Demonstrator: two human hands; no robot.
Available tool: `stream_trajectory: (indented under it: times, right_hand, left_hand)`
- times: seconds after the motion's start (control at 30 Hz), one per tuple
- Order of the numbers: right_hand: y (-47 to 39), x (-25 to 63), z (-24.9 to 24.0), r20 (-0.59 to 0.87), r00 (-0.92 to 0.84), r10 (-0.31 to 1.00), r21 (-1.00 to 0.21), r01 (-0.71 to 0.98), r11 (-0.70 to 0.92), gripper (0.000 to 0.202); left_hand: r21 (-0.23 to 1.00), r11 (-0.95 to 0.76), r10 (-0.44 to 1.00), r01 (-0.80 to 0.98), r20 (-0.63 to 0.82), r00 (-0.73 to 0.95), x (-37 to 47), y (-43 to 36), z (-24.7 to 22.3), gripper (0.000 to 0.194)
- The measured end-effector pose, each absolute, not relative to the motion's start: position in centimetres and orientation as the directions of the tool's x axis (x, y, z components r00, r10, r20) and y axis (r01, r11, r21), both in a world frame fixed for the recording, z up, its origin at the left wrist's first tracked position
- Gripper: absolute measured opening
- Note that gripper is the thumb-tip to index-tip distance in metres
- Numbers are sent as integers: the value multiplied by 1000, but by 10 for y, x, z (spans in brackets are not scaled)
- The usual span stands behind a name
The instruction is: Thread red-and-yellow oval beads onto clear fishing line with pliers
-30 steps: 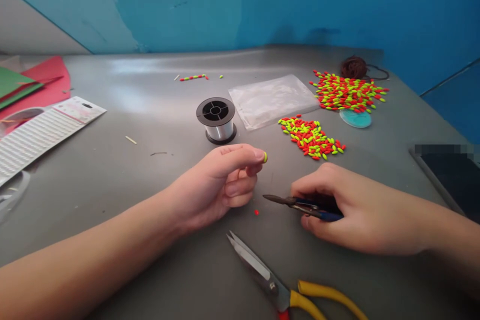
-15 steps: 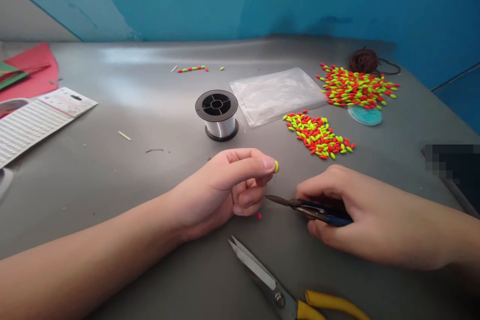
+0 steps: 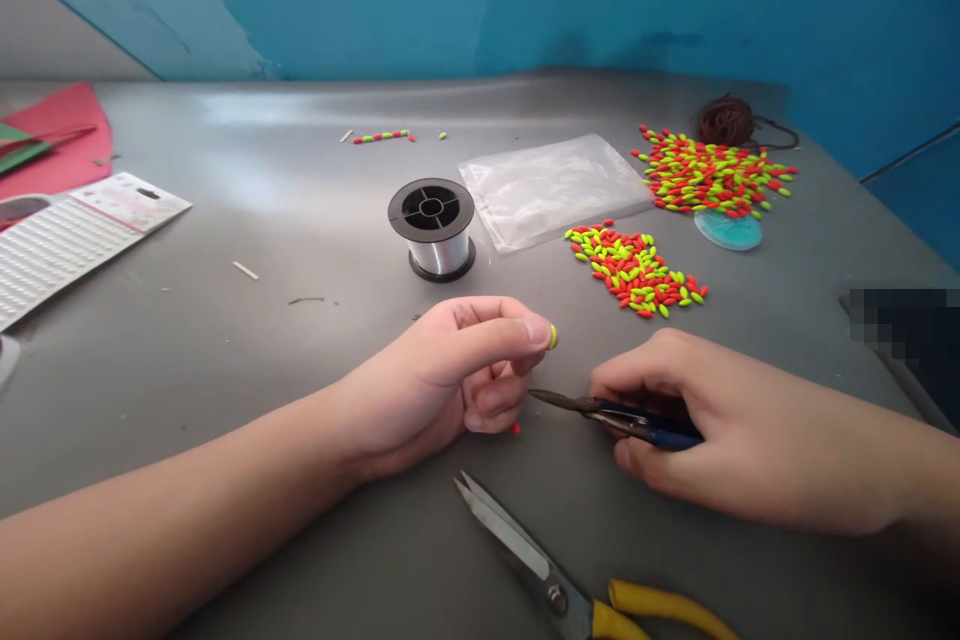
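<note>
Between thumb and forefinger, my left hand (image 3: 472,360) pinches a yellow-green bead (image 3: 553,336); its other fingers curl inward. A small red bead (image 3: 515,428) shows just below those fingers; whether it hangs or lies on the table I cannot tell. My right hand (image 3: 712,420) is wrapped round the dark blue handles of a pair of pliers (image 3: 577,404). Their dark, pointed jaws aim left, close to the curled fingers of my left hand. Scissors (image 3: 532,550) with yellow handles lie in front of both hands, blades pointing up and left.
Behind my hands stand a spool of clear line (image 3: 439,250) and a flat plastic bag (image 3: 555,190). Two piles of red and yellow-green beads, a nearer pile (image 3: 637,270) and a farther pile (image 3: 712,170), lie right. Brown cord (image 3: 726,122) is behind them; a white card (image 3: 97,230) lies left.
Both hands keep their grips on the bead and pliers. The whole view has shifted very slightly; nothing else has visibly moved.
</note>
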State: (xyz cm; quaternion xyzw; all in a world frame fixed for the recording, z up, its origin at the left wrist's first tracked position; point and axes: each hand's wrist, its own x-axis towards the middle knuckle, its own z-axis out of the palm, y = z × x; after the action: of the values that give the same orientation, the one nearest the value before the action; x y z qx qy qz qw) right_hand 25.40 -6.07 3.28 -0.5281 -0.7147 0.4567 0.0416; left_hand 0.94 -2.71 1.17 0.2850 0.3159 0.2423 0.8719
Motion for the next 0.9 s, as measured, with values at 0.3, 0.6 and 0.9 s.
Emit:
stream_trajectory:
  times: [0.3,0.6,0.9]
  right_hand:
    - [-57,251,35,-438,-483,758,-728,686,16,9]
    - [-54,250,33,-475,-497,726,-776,625,-80,18]
    - [-52,248,36,-548,-512,661,-754,645,-126,27]
  left_hand:
    - [670,704,617,-236,-414,669,10,-29,13,26]
    - [656,720,601,-224,-430,674,11,-28,12,33]
    - [660,721,590,-210,-426,686,11,-30,13,32]
